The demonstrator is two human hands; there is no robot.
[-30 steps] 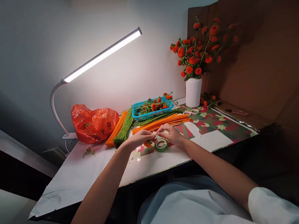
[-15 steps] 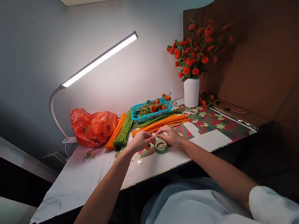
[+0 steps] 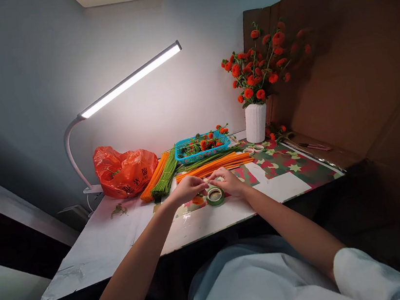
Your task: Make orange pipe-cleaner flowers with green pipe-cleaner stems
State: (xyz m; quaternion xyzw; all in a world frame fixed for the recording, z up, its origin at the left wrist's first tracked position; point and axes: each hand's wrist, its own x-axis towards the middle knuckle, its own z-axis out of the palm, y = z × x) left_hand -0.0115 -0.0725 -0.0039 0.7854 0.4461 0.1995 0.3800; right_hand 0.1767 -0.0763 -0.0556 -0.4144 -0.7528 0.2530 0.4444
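My left hand (image 3: 189, 189) and my right hand (image 3: 227, 182) meet fingertip to fingertip above the front of the table. Both are closed in a pinch; a thin pale piece shows faintly between them, too small to name. Just under my left fingers is a small orange flower head (image 3: 198, 200); whether it hangs from the hand or lies on the table I cannot tell. Beneath my right fingers sits a roll of green tape (image 3: 215, 196). Behind the hands lie orange pipe cleaners (image 3: 216, 165).
A blue basket (image 3: 204, 156) holds orange flowers and green stems. To its left are bundles of green (image 3: 164, 177) and orange stems, then a red plastic bag (image 3: 127, 172). A white vase (image 3: 256, 123) of flowers stands back right, by a cardboard wall (image 3: 341, 77). A lit lamp (image 3: 132, 80) arches overhead.
More of the orange flower head shows below my left hand. My hands keep nearly the same place and pinch; the view has shifted slightly.
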